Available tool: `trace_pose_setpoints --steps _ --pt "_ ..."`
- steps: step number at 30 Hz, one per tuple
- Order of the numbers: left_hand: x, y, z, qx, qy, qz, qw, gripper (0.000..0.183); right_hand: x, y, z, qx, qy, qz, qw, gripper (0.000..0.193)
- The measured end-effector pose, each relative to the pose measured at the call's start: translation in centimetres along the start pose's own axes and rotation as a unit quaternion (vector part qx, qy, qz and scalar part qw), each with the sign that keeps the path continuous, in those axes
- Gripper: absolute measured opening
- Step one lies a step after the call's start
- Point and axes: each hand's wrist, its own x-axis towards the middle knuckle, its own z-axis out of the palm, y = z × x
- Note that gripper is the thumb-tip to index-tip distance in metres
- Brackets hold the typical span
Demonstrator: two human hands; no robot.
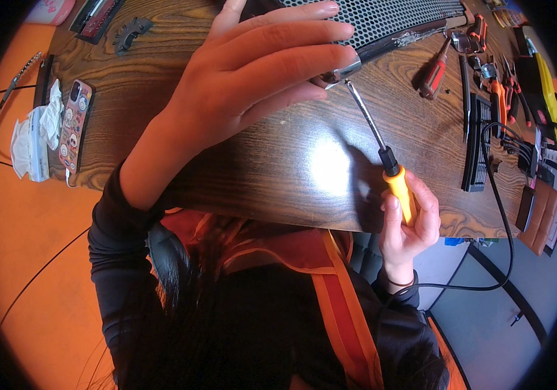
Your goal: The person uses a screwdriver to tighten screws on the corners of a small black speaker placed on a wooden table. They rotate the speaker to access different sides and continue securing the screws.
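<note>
A long device with a black perforated mesh face (pixel 395 18) lies at the far edge of the table. My left hand (pixel 252 71) reaches over its near left corner, fingers stretched out and apart; the fingertips rest at a shiny end piece (pixel 347 71). What lies under the palm is hidden. My right hand (pixel 415 218) is closed around the yellow handle of a screwdriver (pixel 400 188). Its metal shaft slants up and left, and the tip is at or just beside the end piece; I cannot tell whether they touch.
A red-handled screwdriver (pixel 433 77), orange-handled pliers (pixel 499 101) and a black ribbed part (pixel 478 143) lie to the right. A black cable (pixel 503 208) loops down past my right wrist. At left are a phone (pixel 76 127), a tissue pack (pixel 30 146) and a dark bracket (pixel 131 34).
</note>
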Motion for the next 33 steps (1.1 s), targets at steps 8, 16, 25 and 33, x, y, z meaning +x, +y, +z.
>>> trace_pose_setpoints --steps 8,16,25,33 --pt "-1.0 -2.1 1.0 -0.005 0.026 0.06 0.998 0.033 1.0 -1.9 -0.2 -0.16 -0.004 -0.126 0.979 0.042" --pt "0.1 -1.2 0.9 -0.019 0.068 0.032 0.997 0.022 1.4 -2.2 -1.1 0.325 -0.083 0.28 0.9 0.031" --pt "0.8 -1.0 0.8 -0.027 0.079 0.022 0.996 0.015 1.8 -3.0 -1.4 0.304 -0.069 0.294 0.904 0.04" --pt "0.5 -1.0 0.9 -0.053 0.092 0.0 0.994 0.014 2.5 -4.0 -0.8 0.124 -0.033 0.161 0.978 0.021"
